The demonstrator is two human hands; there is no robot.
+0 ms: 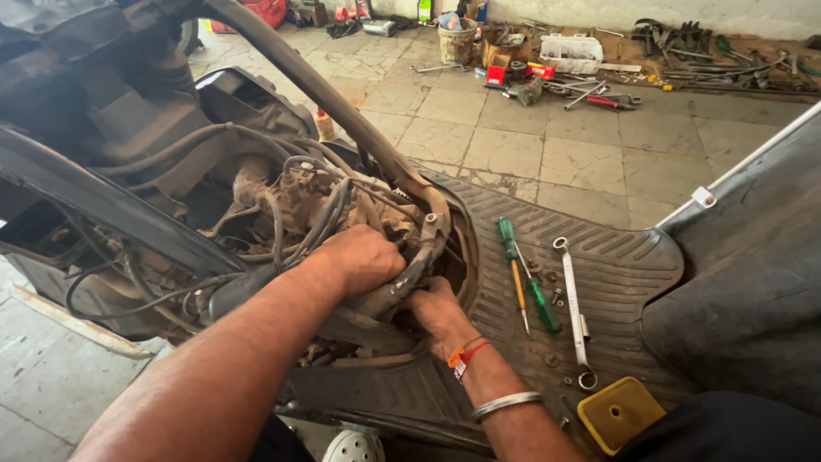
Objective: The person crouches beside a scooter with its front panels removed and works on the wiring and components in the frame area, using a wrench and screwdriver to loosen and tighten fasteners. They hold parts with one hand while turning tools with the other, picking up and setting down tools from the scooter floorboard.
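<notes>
At the far left of the head view, the stripped front of a scooter (154,171) is being exposed, its body panels off and a tangle of black cables (299,205) hanging across the frame; just right of that tangle, the left hand (363,257) is being held closed in a fist around the cable bundle and the edge of the worn frame bracket (428,235), pressing them aside. Directly below and slightly right, the right hand (436,308) is being pushed into the gap under the bracket, fingers hidden, so whether it is gripping anything cannot be told. Judging from this, the reach is best being made slowly, with the cables being kept clear by the upper hand so nothing is pinched or pulled loose. Further right on the ribbed rubber footboard mat (616,257), two green-handled screwdrivers (526,278) are lying beside loose screws (556,295), then a long combination spanner (573,312), all near the working hands; a yellow plastic piece (620,415) is resting at the mat's lower edge
</notes>
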